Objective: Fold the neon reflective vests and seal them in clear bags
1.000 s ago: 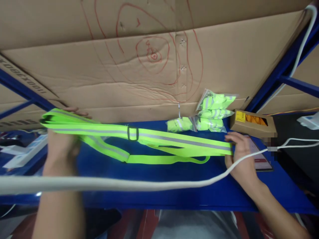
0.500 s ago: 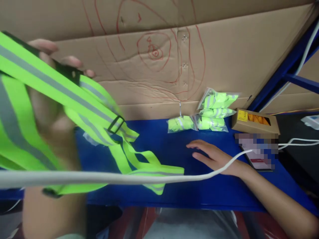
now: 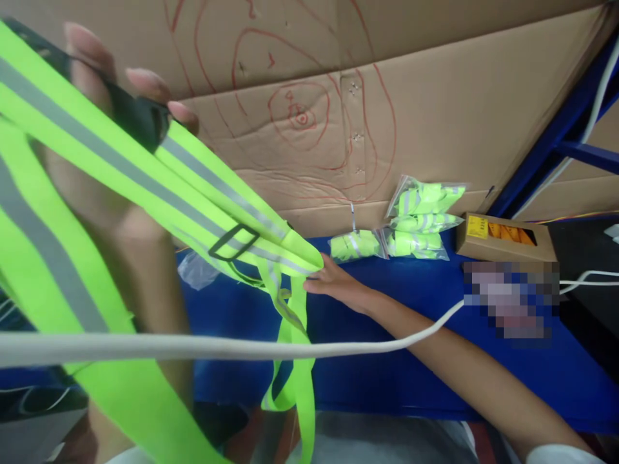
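A lime-yellow reflective harness [image 3: 203,216] with grey stripes fills the left side of the view. My left hand [image 3: 104,200] is closed around its straps near the black buckle [image 3: 135,113], close to the camera. Out at the far end of the taut straps, my right hand [image 3: 333,277] pinches the folded band, its fingertips partly behind it. A black slide adjuster [image 3: 235,241] sits on the strap between both hands. Loose strap ends hang below my right hand.
A white cable [image 3: 338,349] crosses in front. On the blue table [image 3: 367,380] are packed bags of similar straps [image 3: 418,219], a small carton [image 3: 507,238], a blurred-out object [image 3: 512,296] and a clear plastic bag [image 3: 197,270]. Cardboard [image 3: 435,116] with red drawings stands behind.
My right hand has moved left from above the table and taken hold of the harness's far end. The straps between the hands are now straighter, and the loose ends hang down.
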A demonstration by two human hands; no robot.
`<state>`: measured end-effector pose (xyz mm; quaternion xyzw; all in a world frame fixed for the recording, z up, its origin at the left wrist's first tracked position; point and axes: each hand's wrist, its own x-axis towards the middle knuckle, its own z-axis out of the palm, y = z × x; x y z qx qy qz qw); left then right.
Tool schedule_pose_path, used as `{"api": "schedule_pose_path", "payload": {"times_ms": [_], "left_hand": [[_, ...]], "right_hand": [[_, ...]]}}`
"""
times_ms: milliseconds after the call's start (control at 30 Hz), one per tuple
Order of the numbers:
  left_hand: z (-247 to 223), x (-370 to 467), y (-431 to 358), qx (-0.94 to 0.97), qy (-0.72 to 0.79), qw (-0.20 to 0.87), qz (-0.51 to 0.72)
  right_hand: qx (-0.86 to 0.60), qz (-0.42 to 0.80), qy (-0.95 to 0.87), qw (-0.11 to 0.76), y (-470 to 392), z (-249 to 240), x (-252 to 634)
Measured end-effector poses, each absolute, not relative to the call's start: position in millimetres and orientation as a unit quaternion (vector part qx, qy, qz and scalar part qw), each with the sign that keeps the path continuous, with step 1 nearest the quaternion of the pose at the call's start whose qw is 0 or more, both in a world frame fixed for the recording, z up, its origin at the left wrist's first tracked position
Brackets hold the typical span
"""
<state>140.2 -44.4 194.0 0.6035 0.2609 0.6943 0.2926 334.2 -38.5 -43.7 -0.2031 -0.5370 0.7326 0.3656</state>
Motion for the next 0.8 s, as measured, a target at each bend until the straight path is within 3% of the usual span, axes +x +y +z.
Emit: {"api": "schedule_pose_path", "payload": {"times_ms": [67, 167, 400, 500, 567, 633, 733, 800], "left_hand": [[195.1, 146.6, -40.1, 0.625, 0.208, 0.364, 0.659], [193.9, 147.3, -34.6, 0.624, 0.191, 0.380, 0.655], [185.0, 143.0, -29.8, 0.617, 0.194, 0.296, 0.703], [184.8, 142.0, -32.6, 0.611, 0.216, 0.312, 0.695], [187.1, 137.2, -35.7, 0.587, 0.199, 0.366, 0.694], [190.8, 129.6, -38.7, 0.552, 0.116, 0.499, 0.658], [196.1, 119.9, -41.6, 0.471, -0.040, 0.701, 0.534], [197.6, 119.0, -40.1, 0.464, -0.032, 0.688, 0.556]], "right_hand": [[-0.158, 0.773, -0.531, 0.308, -46.4, -50.5, 329.7], [-0.148, 0.800, -0.525, 0.250, -59.8, -56.5, 322.4], [-0.232, 0.735, -0.587, 0.247, -81.7, -61.6, 301.8], [-0.274, 0.723, -0.577, 0.265, -87.5, -74.2, 281.0], [-0.261, 0.731, -0.557, 0.295, -88.6, -81.3, 267.6], [-0.222, 0.753, -0.540, 0.305, -87.3, -85.1, 259.7], [-0.179, 0.785, -0.538, 0.248, -84.8, -86.0, 258.0], [-0.181, 0.793, -0.542, 0.213, -85.8, -84.2, 257.6]]}}
